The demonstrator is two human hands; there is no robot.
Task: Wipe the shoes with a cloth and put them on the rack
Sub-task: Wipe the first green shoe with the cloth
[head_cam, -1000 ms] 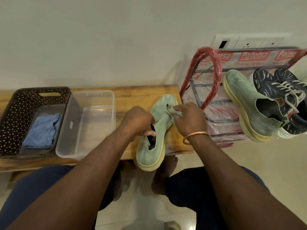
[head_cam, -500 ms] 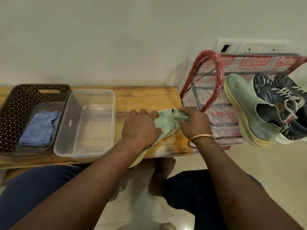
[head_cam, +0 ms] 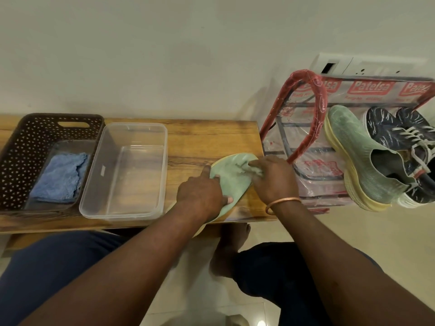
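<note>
A pale green shoe (head_cam: pixel 229 176) lies on the right end of the wooden bench (head_cam: pixel 197 135), toe pointing away from me. My left hand (head_cam: pixel 201 192) holds its near part, thumb stretched along its left side. My right hand (head_cam: pixel 273 178) grips a small green-grey cloth (head_cam: pixel 253 169) bunched against the shoe's right side near the toe. The matching green shoe (head_cam: pixel 357 161) sits on the rack (head_cam: pixel 303 128) to the right, beside a pair of dark blue laced shoes (head_cam: pixel 400 137).
A clear plastic tub (head_cam: pixel 131 130) stands on the bench left of the shoe. Further left, a dark perforated basket (head_cam: pixel 28 142) holds a folded blue cloth (head_cam: pixel 60 176). A wall runs behind the bench. My knees and a bare foot are below.
The shoe has been laid flatter on the bench, its opening now covered by my left hand. My right hand has slid the cloth along the shoe's toe side.
</note>
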